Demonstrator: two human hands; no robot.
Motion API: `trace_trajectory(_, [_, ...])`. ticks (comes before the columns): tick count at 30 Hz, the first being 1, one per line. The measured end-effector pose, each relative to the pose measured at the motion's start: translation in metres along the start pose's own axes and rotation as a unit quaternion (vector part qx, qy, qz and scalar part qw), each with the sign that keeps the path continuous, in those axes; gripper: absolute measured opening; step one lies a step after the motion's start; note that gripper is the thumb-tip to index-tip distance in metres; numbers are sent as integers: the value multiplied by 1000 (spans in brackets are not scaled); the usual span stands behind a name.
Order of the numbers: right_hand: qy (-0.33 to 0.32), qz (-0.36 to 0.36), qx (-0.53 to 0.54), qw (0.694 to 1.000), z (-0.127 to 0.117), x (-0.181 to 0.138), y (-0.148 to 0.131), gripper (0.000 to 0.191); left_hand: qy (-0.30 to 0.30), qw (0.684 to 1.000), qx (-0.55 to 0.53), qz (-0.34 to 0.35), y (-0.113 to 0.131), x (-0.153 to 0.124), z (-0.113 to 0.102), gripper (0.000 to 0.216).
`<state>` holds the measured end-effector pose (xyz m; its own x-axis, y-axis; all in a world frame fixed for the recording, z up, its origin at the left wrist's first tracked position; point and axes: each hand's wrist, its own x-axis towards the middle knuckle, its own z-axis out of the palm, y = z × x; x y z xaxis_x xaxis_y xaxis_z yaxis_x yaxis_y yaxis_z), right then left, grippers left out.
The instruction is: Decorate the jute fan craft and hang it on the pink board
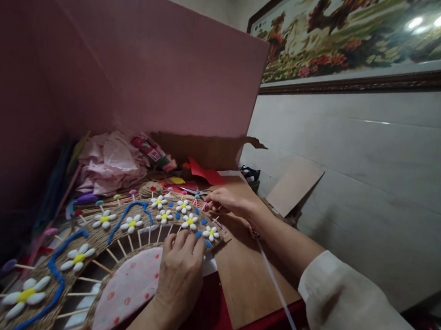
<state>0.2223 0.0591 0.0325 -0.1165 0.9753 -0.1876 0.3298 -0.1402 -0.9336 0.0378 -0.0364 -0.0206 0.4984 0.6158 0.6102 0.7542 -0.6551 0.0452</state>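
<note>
A round woven jute craft piece (96,241) lies in front of me, decorated with white-petal flowers with yellow centres (189,221), blue pipe cleaners (131,210) and wooden spokes. My left hand (180,271) rests flat on its near right rim, fingers spread over the weave beside a pink dotted centre disc (130,285). My right hand (228,201) reaches to the far right rim, fingertips pinched together on something too small to name.
A brown board (249,279) lies under my right forearm on a red surface. Scissors (195,191), a twine ball (150,188), crumpled pink paper (110,161), red paper and cardboard pieces sit behind. A pink panel stands at the back; a tiled wall is on the right.
</note>
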Motion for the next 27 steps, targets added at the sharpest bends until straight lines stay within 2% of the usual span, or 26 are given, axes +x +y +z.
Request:
trace_trajectory(10, [-24,-4,94,995,3,-6,3,16,-24,999,-1,-48,-3,0,2,17])
trace_trajectory(21, [-41,7,120,992,7,3,10,20,-28,998,5,-50,-5,-3,2,19])
trace_trajectory(27, [-35,8,133,990,9,4,9,15,-30,998,10,-51,-5,-2,3,19])
